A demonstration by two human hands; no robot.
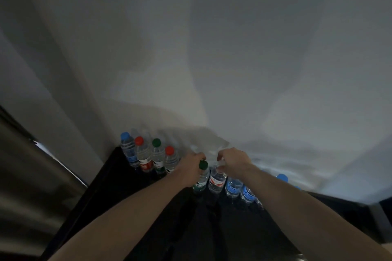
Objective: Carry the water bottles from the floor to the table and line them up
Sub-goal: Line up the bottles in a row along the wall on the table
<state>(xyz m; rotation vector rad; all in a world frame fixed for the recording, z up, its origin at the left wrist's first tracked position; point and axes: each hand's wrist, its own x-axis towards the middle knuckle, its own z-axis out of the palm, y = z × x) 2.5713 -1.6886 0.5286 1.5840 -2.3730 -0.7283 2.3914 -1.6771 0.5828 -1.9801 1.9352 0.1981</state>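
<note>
A row of water bottles stands along the far edge of a black table (131,193), against a white wall. From the left stand a blue-capped bottle (128,150), a red-capped bottle (144,158), a green-capped one (158,155) and another red-capped one (170,160). My left hand (191,167) grips a green-capped bottle (200,178) by its upper body. My right hand (231,160) is closed over the top of a red-labelled bottle (216,180) right beside it. More blue-labelled bottles (233,188) continue to the right, partly hidden by my right forearm.
The white wall (212,59) rises directly behind the bottle row. A dim grey curtain or panel (25,176) hangs at the left. The near part of the dark tabletop lies under my forearms.
</note>
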